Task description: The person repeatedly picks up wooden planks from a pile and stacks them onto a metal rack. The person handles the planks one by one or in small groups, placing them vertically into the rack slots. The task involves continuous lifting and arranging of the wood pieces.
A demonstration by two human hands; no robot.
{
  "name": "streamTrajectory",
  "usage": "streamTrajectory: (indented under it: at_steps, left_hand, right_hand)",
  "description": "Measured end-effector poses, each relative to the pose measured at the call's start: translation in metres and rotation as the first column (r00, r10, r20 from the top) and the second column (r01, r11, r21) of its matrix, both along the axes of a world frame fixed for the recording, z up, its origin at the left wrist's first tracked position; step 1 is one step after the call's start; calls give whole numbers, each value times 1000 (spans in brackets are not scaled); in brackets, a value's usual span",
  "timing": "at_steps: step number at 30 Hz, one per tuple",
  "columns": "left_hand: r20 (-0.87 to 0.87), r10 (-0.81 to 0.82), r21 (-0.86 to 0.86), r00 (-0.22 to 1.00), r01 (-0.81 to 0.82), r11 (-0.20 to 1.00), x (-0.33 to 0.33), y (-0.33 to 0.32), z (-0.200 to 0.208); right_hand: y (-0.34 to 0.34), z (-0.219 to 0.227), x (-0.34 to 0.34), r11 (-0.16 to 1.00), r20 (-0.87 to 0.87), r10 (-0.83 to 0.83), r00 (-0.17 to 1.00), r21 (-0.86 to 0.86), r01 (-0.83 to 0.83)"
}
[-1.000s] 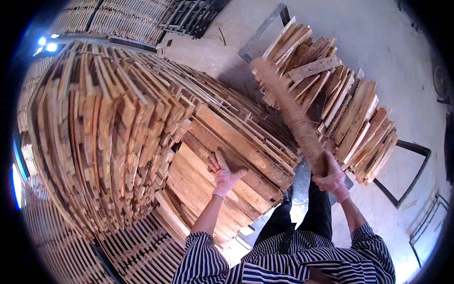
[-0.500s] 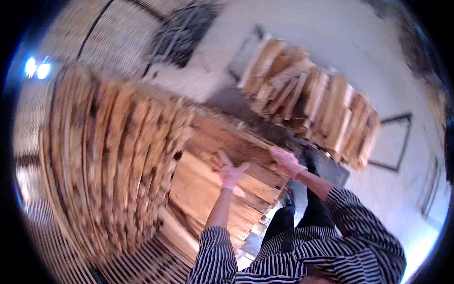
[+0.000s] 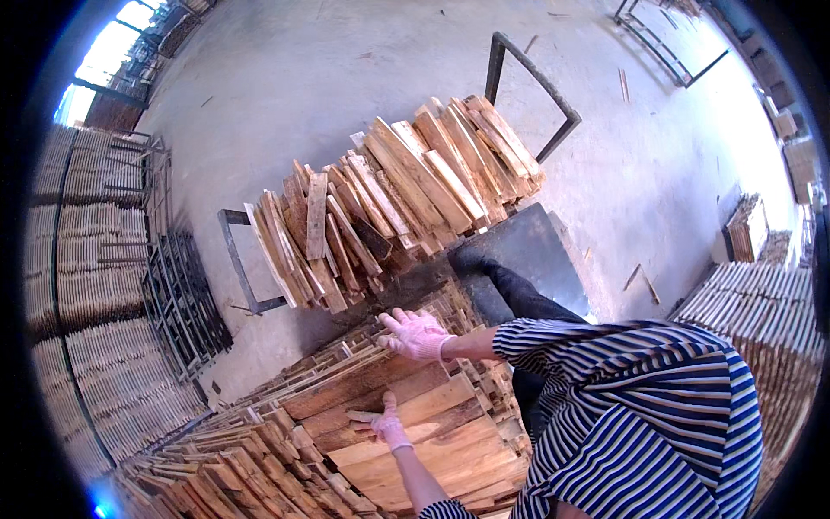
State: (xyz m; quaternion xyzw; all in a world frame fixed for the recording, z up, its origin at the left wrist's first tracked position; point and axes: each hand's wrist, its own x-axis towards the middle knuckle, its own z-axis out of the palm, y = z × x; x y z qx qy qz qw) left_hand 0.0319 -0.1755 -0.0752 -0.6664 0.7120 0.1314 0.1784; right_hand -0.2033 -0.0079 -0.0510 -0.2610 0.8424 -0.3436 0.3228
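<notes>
My left hand, in a pink glove, lies with its fingers spread on a layer of wooden boards laid side by side on top of a stack. My right hand, gloved the same way, is held at the far edge of that layer with its fingers stretched out and apart. Nearest to it is a darker brown board along the far side. Neither hand is wrapped round a board. Whether the right palm touches the wood cannot be told.
Beyond the stack, loose planks lie heaped on a cart with a dark metal end frame. More stacked wood adjoins at lower left. Black metal racks stand at left, tall board stacks at right.
The view has swung, so the planks on the cart now appear further left. My right hand, earlier at the dark board's edge, is now stretched open. My left hand still has its fingers spread.
</notes>
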Motion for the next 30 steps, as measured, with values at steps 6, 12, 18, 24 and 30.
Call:
streamTrajectory:
  at_steps: [6, 12, 18, 24, 30]
  left_hand:
    - [0, 8, 2, 1000, -8, 1000, 2, 1, 4]
    - [-378, -90, -80, 921, 65, 995, 34, 1, -7]
    - [-491, -260, -212, 831, 176, 961, 12, 28, 0]
    - [-371, -485, -319, 792, 382, 867, -154, 156, 45]
    - [-599, 658, 797, 456, 260, 545, -354, 207, -33]
  right_hand:
    - [28, -46, -48, 947, 356, -79, 931, -266, 182]
    - [93, -157, -200, 722, -41, -531, 846, 501, 477]
    - [78, -281, -286, 665, -34, -560, 828, 577, 474]
    - [142, -272, -336, 810, 132, -485, 865, 440, 387]
    - [205, -193, -386, 809, 849, -342, 404, 47, 586]
